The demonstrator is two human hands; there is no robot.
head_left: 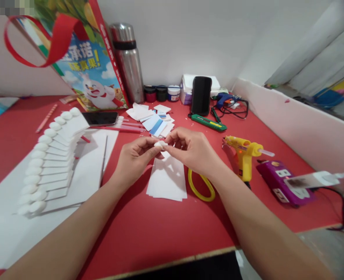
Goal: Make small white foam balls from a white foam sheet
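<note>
With clock directions taken from the small white rounded piece (161,144) and twelve o'clock at the wall, that piece is up between both hands, over the near-middle of the red tabletop (166,237). The left hand (135,158) reaches in from seven o'clock, its thumb and fingertips closed together on the piece; the right hand (191,151), from four o'clock, pinches its other side between thumb and bent fingers. At six o'clock, just beneath the hands, lies a short stack of white rectangular cards (166,184), with a yellow loop-shaped handle (201,188) at between four and five, partly hidden by the right wrist. At nine o'clock, a curved fan of white card strips (58,170) carries a row of white oval discs (38,147) along its outer edge. Loose white and blue card scraps (154,120) lie at twelve, a green plastic-handled cutter (209,122) at two, and a yellow glue gun (244,149) at three. Beyond it, between three and four, sits a purple box (281,182). A silver metal flask (129,68) stands at eleven, touching or close beside a colourful printed bag (97,74).
</note>
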